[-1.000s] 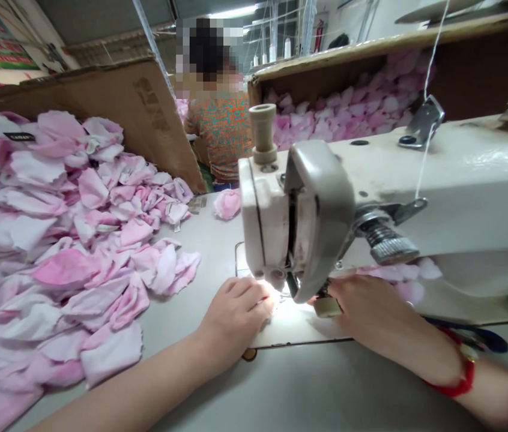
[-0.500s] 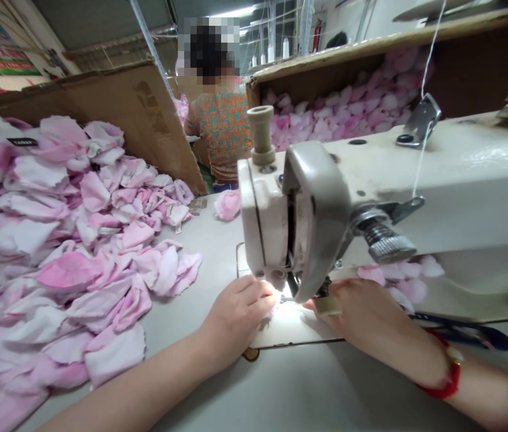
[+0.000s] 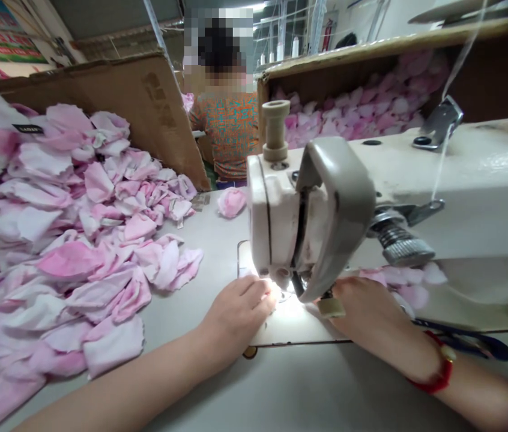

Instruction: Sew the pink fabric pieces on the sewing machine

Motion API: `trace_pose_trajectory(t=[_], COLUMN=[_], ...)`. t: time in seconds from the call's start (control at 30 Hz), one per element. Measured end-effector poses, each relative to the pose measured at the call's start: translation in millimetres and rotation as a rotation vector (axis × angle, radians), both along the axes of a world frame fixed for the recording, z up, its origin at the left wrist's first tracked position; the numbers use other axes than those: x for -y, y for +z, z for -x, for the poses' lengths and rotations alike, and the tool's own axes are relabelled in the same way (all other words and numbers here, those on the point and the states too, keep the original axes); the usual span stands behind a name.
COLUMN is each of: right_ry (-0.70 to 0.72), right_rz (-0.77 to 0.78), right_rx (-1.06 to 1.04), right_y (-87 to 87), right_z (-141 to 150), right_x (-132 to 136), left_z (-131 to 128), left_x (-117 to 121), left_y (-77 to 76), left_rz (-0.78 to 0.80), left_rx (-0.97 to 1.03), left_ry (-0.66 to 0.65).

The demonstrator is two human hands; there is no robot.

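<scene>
pink fabric piece (image 3: 268, 319) lies at the bottom centre of the frame, mostly hidden, with only a pale edge showing under the left hand (image 3: 236, 315), close to the lit needle area of the sewing machine (image 3: 312, 210). to the far left, a heaped pile of pink and white fabric scraps (image 3: 69, 240) fills the left side of the frame, its right edge stopping at the bare grey machine table (image 3: 218, 252). behind the pile, at upper left, stands a cardboard panel (image 3: 146, 114), and a co-worker in an orange and teal patterned top (image 3: 227, 141) sits beyond it at top centre. a loose pink bundle (image 3: 231, 202) lies on the table just left of the machine head. the left hand's fingers curl down on the cloth, and the right hand (image 3: 366, 306) lies low on the far side of the needle, so the hands are apart, one either side of the machine's front. whether either one grips the cloth or only presses it, i cannot tell. to the upper right, a box of pink pieces (image 3: 353, 102) sits behind the machine, more pink pieces (image 3: 400, 282) lie beneath its arm, and dark blue-handled scissors (image 3: 465, 341) lie at the right edge. open table remains in front of both forearms.
</scene>
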State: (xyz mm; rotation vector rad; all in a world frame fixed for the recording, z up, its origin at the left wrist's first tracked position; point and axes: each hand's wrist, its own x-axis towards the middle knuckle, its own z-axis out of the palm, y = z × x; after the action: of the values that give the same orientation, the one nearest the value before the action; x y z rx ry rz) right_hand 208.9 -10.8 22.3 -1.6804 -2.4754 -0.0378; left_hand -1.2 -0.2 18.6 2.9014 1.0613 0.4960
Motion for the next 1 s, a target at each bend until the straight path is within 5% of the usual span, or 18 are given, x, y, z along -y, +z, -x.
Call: trace_pose_trajectory(t=[0.2,0.4,0.53,0.77,1.0], right_ry=[-0.005,-0.017,-0.019,-0.027,-0.040], right_rz=[-0.014,0.009,0.016,-0.001,0.075], right_rx=[0.003,0.043,0.059,0.040,-0.011], right_y=[4.5,0.8,2.7,5.0,9.4], right_z=[1,1,0,1,0], right_x=[6,-1,-3,3,1], left_z=[0,-3,-2,5,8], left_x=[2,6,3,-6,-9], left_y=[3.1,-1.3,-6.3,8.2,-8.0], left_rz=[-0.139,-0.293,-0.219,0.078,0.060], left_rx=[-0.001,-0.102,-0.079,-0.088,-0.028], left_ry=[-0.110,-0.067,-0.063,-0.109,-0.108])
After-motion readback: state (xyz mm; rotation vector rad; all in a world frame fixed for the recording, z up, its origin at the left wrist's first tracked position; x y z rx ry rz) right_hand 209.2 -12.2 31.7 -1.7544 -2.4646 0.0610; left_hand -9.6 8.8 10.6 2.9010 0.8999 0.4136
